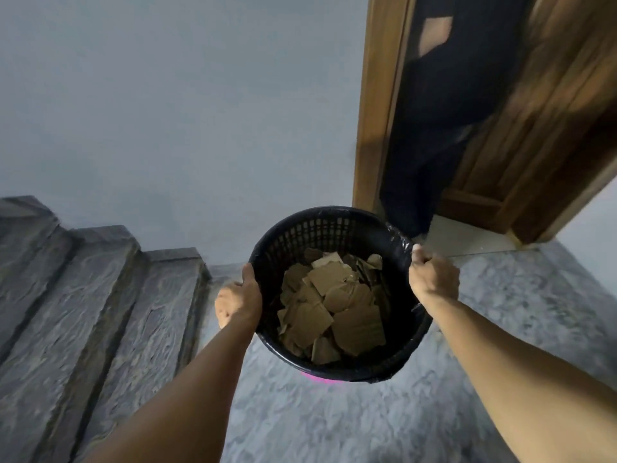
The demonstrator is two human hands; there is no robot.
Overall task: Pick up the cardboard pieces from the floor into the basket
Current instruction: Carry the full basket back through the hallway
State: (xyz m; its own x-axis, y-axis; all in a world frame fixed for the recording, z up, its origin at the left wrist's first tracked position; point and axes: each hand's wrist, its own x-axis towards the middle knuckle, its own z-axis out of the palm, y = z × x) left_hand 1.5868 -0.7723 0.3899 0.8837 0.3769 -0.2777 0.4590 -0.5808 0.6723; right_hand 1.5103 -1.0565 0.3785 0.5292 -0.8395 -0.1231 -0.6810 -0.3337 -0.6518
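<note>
Cardboard pieces [334, 312] are seen heaped inside the black basket [320, 228], covering its bottom in overlapping brown scraps. The basket is held off the floor [334, 422] between both hands, tilted so that its opening faces the camera. Its left rim is gripped by the left hand [237, 299], with the thumb laid along the outer edge; the remaining fingers are hidden behind the wall, so their spread cannot be told. Its right rim is clasped by the right hand [433, 276], whose fingers are curled tightly together over the edge, where a crinkled dark plastic liner [399, 238] is folded over. A strip of pink is glimpsed just beneath the basket's near side. Grey stone steps [100, 295] are seen to the left, a pale wall [183, 111] behind, and a wooden door frame [374, 111] with an open wooden door [534, 145] at upper right.
</note>
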